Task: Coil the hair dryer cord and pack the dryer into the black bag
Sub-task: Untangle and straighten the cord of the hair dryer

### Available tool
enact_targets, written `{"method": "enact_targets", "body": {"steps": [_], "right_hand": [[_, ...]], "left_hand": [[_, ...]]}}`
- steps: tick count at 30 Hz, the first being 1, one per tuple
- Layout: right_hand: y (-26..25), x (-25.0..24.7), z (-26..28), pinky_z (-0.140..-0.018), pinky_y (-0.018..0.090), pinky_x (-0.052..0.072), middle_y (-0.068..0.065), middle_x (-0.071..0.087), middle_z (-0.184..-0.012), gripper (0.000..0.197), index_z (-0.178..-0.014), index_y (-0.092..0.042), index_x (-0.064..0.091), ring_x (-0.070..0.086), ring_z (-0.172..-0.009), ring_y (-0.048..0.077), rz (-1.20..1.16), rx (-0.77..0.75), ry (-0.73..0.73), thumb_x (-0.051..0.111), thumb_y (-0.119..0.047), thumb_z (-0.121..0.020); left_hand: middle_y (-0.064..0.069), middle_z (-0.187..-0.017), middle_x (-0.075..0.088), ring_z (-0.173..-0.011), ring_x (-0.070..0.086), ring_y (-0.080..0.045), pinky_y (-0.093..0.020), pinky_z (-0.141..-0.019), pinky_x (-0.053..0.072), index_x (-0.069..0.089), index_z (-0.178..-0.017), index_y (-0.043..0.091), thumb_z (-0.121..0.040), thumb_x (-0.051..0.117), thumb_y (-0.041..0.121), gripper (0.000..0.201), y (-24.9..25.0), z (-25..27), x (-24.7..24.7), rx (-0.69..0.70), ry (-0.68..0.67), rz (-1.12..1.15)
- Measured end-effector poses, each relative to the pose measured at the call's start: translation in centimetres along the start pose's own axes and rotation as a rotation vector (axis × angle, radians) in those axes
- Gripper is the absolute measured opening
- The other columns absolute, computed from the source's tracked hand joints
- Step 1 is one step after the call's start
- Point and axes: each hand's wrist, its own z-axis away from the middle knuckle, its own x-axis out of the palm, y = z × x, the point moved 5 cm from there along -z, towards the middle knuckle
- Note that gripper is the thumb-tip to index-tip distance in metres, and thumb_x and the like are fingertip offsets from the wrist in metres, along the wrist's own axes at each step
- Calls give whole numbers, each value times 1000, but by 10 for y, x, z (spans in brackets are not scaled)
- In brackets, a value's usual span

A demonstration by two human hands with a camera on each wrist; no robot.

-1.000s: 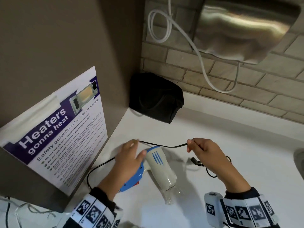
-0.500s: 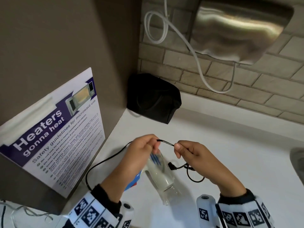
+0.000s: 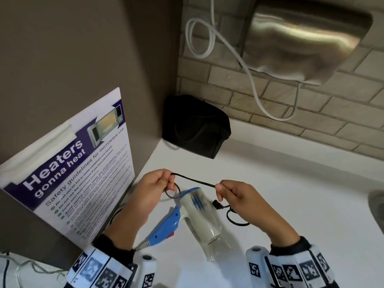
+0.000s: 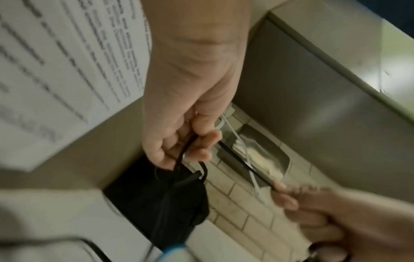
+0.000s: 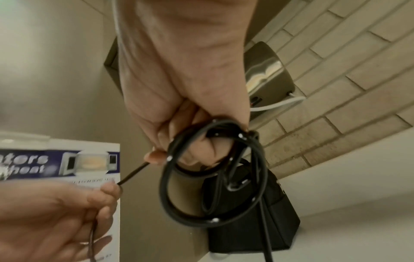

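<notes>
— What do you see nearest you?

— The hair dryer [image 3: 199, 217] lies on its side on the white tabletop [image 3: 291, 194], blue handle toward my left, clear nozzle pointing at me. Just above it I see both hands with the black cord [image 3: 194, 180] stretched between them.

— And the fingers?

— My left hand [image 3: 149, 191] pinches the cord between thumb and curled fingers, with a small loop hanging below the fingertips. My right hand [image 3: 239, 196] pinches the other end of that stretch, and on the right wrist view several coils [image 5: 215, 177] hang round its curled fingers. The plug [image 3: 217, 204] dangles just beside the dryer's barrel.

— Where is the bag?

— Farther back, in the corner: the black bag [image 3: 195, 125] sits on the tabletop against the brick wall [image 3: 311, 113], well apart from the dryer. I cannot tell whether it is open. A microwave safety poster [image 3: 72, 163] leans on my left, and a steel hand dryer [image 3: 307, 40] hangs on the wall above.
</notes>
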Motion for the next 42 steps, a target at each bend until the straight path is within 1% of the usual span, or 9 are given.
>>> {"method": "enact_targets", "body": {"steps": [7, 16, 20, 24, 27, 30, 36, 39, 42], "right_hand": [[-8, 23, -4, -59, 30, 46, -11, 61, -60, 28, -76, -25, 55, 50, -52, 7, 372, -137, 39, 41, -37, -98], [4, 12, -6, -47, 15, 34, -20, 52, -54, 30, -69, -29, 43, 47, -46, 5, 301, -152, 51, 40, -28, -99], [0, 19, -11, -57, 35, 46, -7, 56, -63, 22, -74, -28, 43, 57, -60, 20, 449, -154, 107, 41, -23, -95], [-15, 37, -8, -54, 31, 34, 3, 64, -75, 17, -89, -21, 51, 48, -63, 26, 612, -204, 46, 34, -21, -90], [-16, 36, -6, -52, 29, 31, 1, 64, -74, 19, -87, -22, 50, 45, -62, 24, 564, -212, 47, 31, -26, -88], [-15, 34, -7, -50, 30, 29, 0, 63, -74, 39, -87, -23, 49, 45, -62, 22, 549, -211, 71, 14, -41, -83], [-23, 32, -10, -48, 29, 29, -2, 49, -62, 16, -80, -23, 44, 41, -56, 23, 604, -202, 93, 36, -24, -94], [-30, 34, -8, -38, 20, 9, -2, 52, -47, 16, -71, -24, 44, 30, -42, 18, 644, -225, 138, 32, -25, -81], [-28, 37, -5, -42, 18, 14, 1, 61, -62, 34, -77, -23, 47, 36, -52, 19, 590, -252, 107, 16, -34, -79]], "left_hand": [[6, -81, 62, -82, 56, -14, -28, -78, 44, 61, -86, 21, -79, 31, 15, 32, 20, 21, 43, 272, -199, -723], [4, -54, 42, -61, 38, -11, -15, -61, 35, 48, -64, 1, -79, 31, -18, 30, 24, 14, 21, 174, -194, -263], [7, -67, 58, -67, 53, -18, -30, -68, 46, 55, -73, 20, -78, 31, 3, 29, 15, 15, 22, 228, -200, -459], [9, -62, 50, -64, 48, -11, -28, -65, 42, 57, -77, 13, -68, 30, 12, 29, 18, 27, 44, 263, -224, -518], [10, -51, 44, -53, 39, -4, -14, -55, 33, 53, -68, 6, -78, 36, -9, 25, 21, 25, 40, 197, -205, -364], [8, -54, 44, -57, 36, -6, -19, -57, 31, 52, -67, 7, -81, 35, -14, 30, 19, 19, 29, 167, -205, -330], [-1, -66, 53, -67, 47, -24, -32, -69, 42, 57, -72, 15, -67, 30, 17, 28, 22, 22, 32, 199, -243, -448], [5, -64, 51, -67, 47, -15, -30, -70, 43, 55, -75, 8, -66, 27, 18, 32, 24, 30, 43, 280, -212, -492], [-1, -61, 49, -60, 40, -12, -27, -63, 36, 55, -69, 8, -71, 33, 5, 22, 18, 26, 42, 175, -210, -298]]}}
